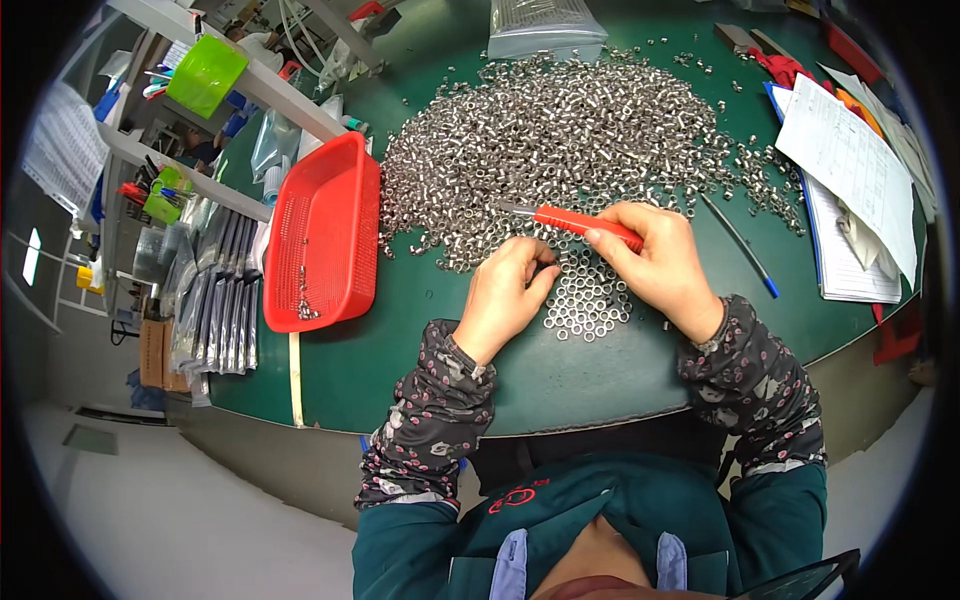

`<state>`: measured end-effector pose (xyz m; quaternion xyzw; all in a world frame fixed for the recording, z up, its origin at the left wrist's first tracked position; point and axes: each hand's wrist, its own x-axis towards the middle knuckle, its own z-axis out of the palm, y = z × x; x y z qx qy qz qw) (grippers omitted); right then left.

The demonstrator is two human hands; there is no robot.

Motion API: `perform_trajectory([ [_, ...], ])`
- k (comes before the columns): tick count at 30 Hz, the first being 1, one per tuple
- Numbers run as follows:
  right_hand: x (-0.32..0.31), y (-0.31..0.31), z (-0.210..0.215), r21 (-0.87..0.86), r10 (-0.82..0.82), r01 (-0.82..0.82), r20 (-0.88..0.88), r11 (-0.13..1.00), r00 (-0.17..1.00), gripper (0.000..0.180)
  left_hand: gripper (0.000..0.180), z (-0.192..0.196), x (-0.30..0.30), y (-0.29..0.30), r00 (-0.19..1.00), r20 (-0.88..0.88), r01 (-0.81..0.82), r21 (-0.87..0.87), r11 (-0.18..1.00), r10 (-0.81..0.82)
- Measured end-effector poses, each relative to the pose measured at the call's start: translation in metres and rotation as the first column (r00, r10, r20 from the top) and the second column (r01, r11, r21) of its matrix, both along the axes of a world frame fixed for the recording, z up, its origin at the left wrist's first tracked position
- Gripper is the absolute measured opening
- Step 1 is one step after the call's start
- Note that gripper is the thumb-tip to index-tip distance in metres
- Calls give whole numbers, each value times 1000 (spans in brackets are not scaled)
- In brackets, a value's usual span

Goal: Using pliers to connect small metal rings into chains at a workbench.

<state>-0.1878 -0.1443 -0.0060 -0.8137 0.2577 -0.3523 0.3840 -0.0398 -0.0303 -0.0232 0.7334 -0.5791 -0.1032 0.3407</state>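
Note:
My right hand [655,260] is closed round the red handle of a utility knife [565,219], its metal tip pointing left over the near edge of a heap of small metal sleeves [550,130]. Left of it, my left hand [507,292] has its fingers curled, thumb near the fingertips, at the heap's front edge; whatever they hold, if anything, is hidden. Between and just in front of both hands, several small metal rings [585,302] lie flat in a single layer on the green tabletop [590,385].
A red plastic basket [365,240] with a few metal pieces stands left of the heap. On the right lie a pen [742,246] and a clipboard with papers [845,170]. A clear bag [545,30] sits behind the heap; wrapped packs [215,320] are stacked far left.

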Motion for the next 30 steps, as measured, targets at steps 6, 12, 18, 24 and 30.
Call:
perform_trajectory([
  [6,1,-2,0,-13,-7,6,-56,1000,998,22,14,-1,14,6,999,-44,3,16,1000,-2],
  [12,3,-3,-1,-12,-2,1,-43,1000,999,20,12,5,20,10,930,-367,7,21,1000,1],
  [18,1,0,-3,-28,22,-24,-58,999,998,19,9,9,42,16,93,-983,-69,-164,984,-158],
  [24,1,3,-2,-44,46,-48,-48,998,998,19,11,-2,49,16,-55,-972,-91,-223,971,-228],
  [30,2,3,-3,-65,87,-90,-38,994,995,18,13,-5,53,15,-124,-955,-100,-259,961,-270],
])
